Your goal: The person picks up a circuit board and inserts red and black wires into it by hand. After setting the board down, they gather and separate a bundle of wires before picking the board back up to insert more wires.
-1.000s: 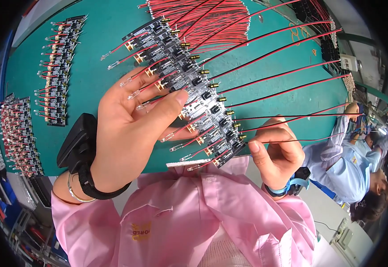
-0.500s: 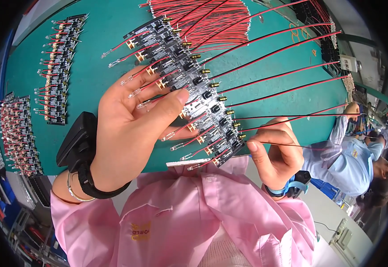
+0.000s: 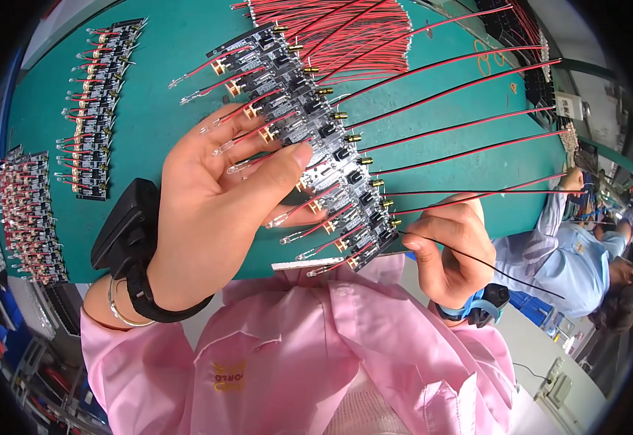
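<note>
Left grip: circuit panel | wires crossing red bundle | board strip leftward

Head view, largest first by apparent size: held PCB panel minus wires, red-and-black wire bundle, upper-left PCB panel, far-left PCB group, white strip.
1. Held PCB panel, likely enlarged by nearness to the camera
2. Red-and-black wire bundle, reaching the top edge
3. Upper-left PCB panel and far-left PCB group: too alike to rank
4. White strip
</note>
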Tool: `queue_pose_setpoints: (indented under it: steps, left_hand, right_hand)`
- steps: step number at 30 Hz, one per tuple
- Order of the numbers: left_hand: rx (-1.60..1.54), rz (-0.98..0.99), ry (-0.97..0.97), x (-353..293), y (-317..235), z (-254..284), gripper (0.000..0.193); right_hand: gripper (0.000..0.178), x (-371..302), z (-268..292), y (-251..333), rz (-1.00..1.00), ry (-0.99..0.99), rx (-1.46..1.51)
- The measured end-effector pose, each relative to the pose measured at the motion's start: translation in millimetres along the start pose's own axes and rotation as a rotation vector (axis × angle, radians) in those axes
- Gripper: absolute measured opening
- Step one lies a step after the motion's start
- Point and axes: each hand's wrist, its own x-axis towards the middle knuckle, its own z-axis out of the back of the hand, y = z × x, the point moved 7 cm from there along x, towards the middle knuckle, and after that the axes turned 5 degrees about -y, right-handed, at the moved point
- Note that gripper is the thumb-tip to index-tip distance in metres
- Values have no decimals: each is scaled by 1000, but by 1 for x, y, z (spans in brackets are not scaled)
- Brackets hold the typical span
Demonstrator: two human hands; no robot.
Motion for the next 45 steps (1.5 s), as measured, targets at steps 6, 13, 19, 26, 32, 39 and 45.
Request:
queue_pose_setpoints:
  steps: [6, 13, 19, 26, 32, 39, 45]
  left_hand:
    - [-1, 7, 8, -1, 2, 1, 29]
    - [14, 13, -1, 0, 1, 1, 30]
    - [13, 49, 17, 2, -2, -5, 27]
    - [91, 21, -84, -1, 5, 8, 25]
    - [201, 12, -60, -4, 3, -15, 27]
    - [137, -43, 13, -3, 7, -33, 32]
    - [123, 24, 261, -9, 12, -43, 34]
  right_hand:
    - [13, -2, -1, 3, 45, -25, -9]
    - [15, 2, -6, 1, 46, 3, -4]
    - [17, -1, 2, -14, -175, 25, 139]
    - [12, -46, -37, -41, -890, 62, 877]
    - [15, -52, -39, -34, -1009, 66, 1115]
    - [14, -55, -27, -46, -932, -49, 1111]
    - [11, -66, 1, -52, -954, -116, 1082]
